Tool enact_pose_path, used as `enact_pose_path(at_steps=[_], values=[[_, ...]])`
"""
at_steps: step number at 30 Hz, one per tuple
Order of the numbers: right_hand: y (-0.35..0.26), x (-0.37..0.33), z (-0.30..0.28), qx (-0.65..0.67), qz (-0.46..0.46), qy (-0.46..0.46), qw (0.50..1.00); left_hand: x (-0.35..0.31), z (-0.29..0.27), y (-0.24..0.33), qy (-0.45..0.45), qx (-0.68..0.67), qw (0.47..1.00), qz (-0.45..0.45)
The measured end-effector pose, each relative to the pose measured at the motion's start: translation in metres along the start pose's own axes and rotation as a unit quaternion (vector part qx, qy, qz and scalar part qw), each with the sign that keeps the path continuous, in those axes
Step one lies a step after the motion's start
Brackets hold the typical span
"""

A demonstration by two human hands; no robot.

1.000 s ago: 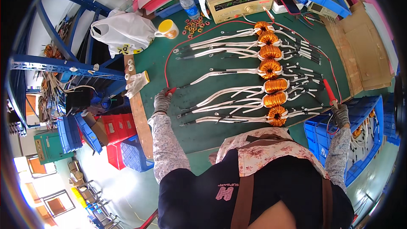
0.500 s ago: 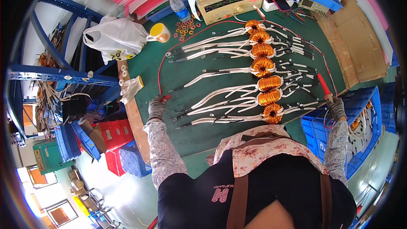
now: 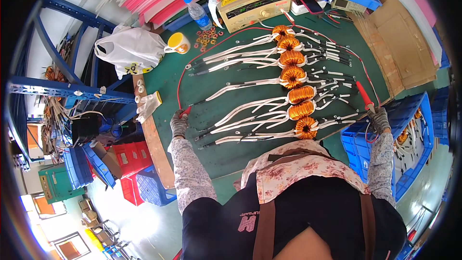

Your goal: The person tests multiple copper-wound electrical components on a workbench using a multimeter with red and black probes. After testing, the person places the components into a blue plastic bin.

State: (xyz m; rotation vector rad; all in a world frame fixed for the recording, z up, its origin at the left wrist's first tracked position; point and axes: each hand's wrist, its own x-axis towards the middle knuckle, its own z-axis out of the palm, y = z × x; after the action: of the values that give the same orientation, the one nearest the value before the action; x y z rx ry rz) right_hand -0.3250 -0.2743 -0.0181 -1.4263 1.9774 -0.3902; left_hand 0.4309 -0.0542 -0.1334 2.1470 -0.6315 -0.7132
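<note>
My left hand [image 3: 179, 124], in a grey glove, is closed around a small red clip [image 3: 186, 110] on a red wire [image 3: 178, 84]. The clip is right by the end of a white lead [image 3: 219, 91]; whether they touch is too small to tell. At the right, my gloved right hand [image 3: 379, 120] grips the lower end of a red test probe [image 3: 364, 94], which tilts up and to the left. Between my hands a column of several copper-wound ring coils [image 3: 301, 95] lies on the green tabletop [image 3: 231, 156], their white leads spread to both sides.
A bench power supply [image 3: 257, 9] stands at the back, with a bottle [image 3: 197, 13], a mug [image 3: 178, 43] and small rings [image 3: 207, 38] to its left. Blue crates [image 3: 356, 149] with more coils stand by my right arm. Cardboard [image 3: 409, 43] lies at the right edge.
My left hand has turned the red clip from pointing right to pointing upward, beside the lead end. The right hand keeps its grip on the probe. The whole view has shifted slightly.
</note>
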Motion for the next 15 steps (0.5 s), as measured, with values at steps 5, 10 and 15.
enact_pose_path(at_steps=[5, 10, 15], values=[[-0.041, -0.023, -0.006, -0.004, 0.016, -0.03, 0.999, -0.005, 0.011, 0.006, -0.018, -0.211, 0.976, -0.057], [-0.019, -0.009, -0.011, -0.058, 0.009, -0.044, 0.997, -0.008, 0.017, 0.01, -0.025, -0.204, 0.977, -0.049], [-0.003, -0.005, -0.003, -0.104, -0.007, -0.002, 0.995, -0.003, 0.012, 0.007, -0.037, -0.179, 0.982, -0.054]])
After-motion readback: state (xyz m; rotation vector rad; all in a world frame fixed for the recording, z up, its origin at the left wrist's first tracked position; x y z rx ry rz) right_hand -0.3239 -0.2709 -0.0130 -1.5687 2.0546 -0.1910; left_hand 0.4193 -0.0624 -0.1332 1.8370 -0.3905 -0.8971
